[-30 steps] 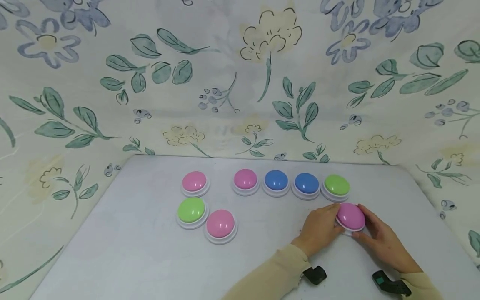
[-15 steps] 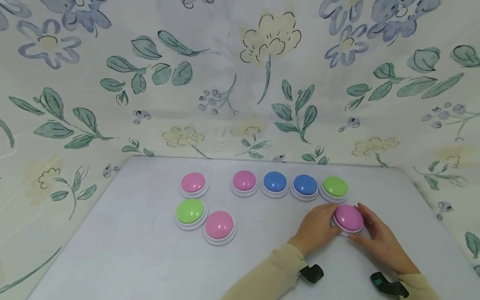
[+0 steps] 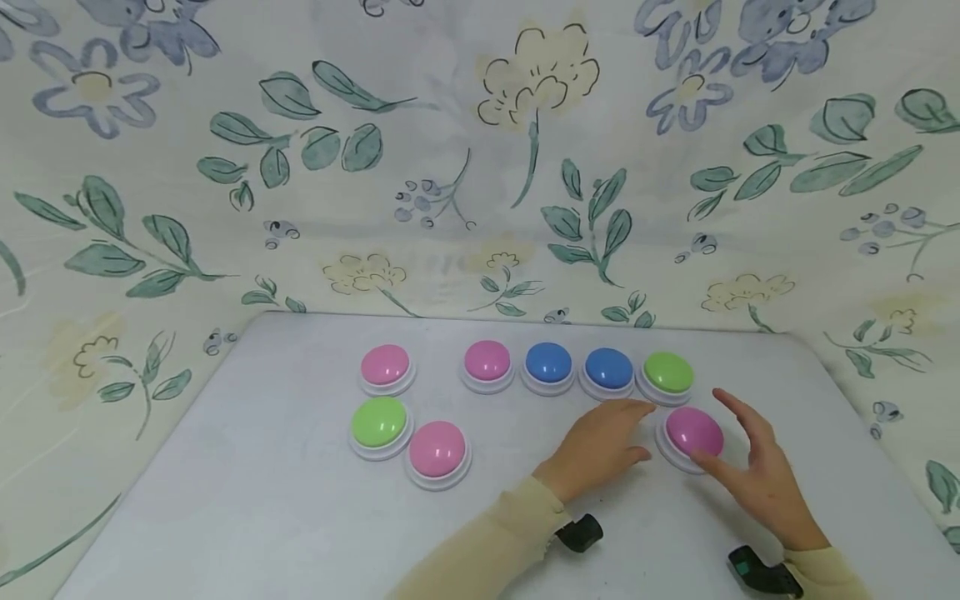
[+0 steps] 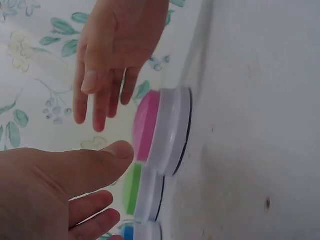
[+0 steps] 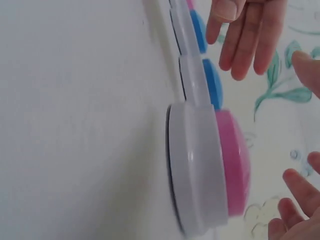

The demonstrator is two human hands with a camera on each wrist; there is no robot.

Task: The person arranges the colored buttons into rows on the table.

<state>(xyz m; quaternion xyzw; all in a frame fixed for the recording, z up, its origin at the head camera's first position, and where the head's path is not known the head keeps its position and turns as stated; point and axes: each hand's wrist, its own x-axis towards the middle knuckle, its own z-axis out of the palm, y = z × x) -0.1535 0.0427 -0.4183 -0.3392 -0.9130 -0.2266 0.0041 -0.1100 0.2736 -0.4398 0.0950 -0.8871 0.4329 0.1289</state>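
A pink push button (image 3: 694, 431) with a white base sits on the white table, just in front of a green push button (image 3: 668, 372). My left hand (image 3: 600, 446) is to the left of the pink one, apart from it, fingers extended. On the other side my right hand (image 3: 765, 475) is spread, its thumb overlapping the pink dome's edge in the head view. The right wrist view shows the same pink button (image 5: 232, 165) standing apart from the fingers of both hands. In the left wrist view, too, a gap separates the left thumb (image 4: 120, 150) from it.
Two blue push buttons (image 3: 549, 362) and a pink push button (image 3: 487, 361) continue the back row leftward. Farther left stand another pink button (image 3: 385, 365), a green button (image 3: 378, 422) and a pink button (image 3: 437, 449). Flowered cloth (image 3: 450, 167) rises behind the table (image 3: 262, 500).
Both hands have let go of the pink button and drawn apart, the left one moving leftward. The button rests on the table in front of the green one.
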